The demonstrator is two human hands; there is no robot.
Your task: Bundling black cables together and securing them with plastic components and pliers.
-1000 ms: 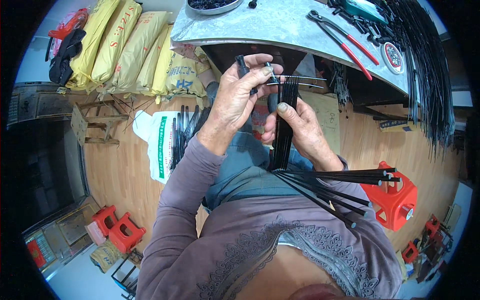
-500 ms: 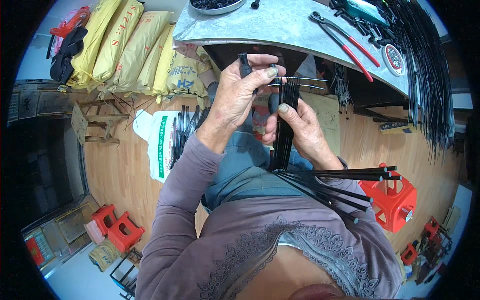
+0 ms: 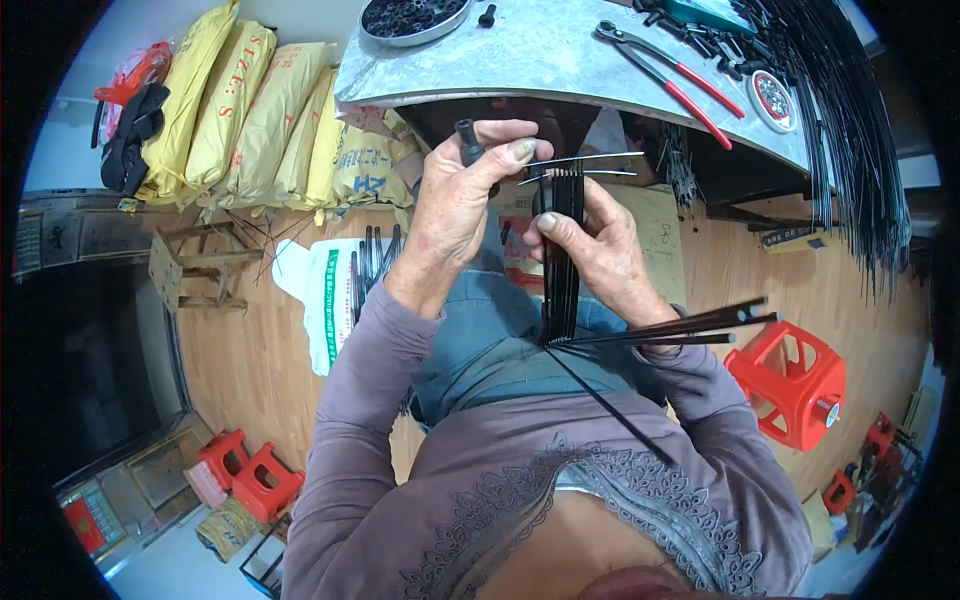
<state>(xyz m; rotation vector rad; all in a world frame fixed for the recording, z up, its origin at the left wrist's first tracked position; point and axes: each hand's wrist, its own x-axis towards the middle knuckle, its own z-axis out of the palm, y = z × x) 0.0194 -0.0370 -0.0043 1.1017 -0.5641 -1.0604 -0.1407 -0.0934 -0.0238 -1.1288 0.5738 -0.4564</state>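
Below the metal table point(image 3: 560, 60), seen from the head camera, I have my left hand point(image 3: 460, 205) clenched around a small black cap piece point(image 3: 467, 140) and a thin wire point(image 3: 580, 160). My right hand point(image 3: 600, 250) grasps the bundle of black rods point(image 3: 562, 260), held upright over my lap. Red-handled pliers point(image 3: 680, 75) lie on the table.
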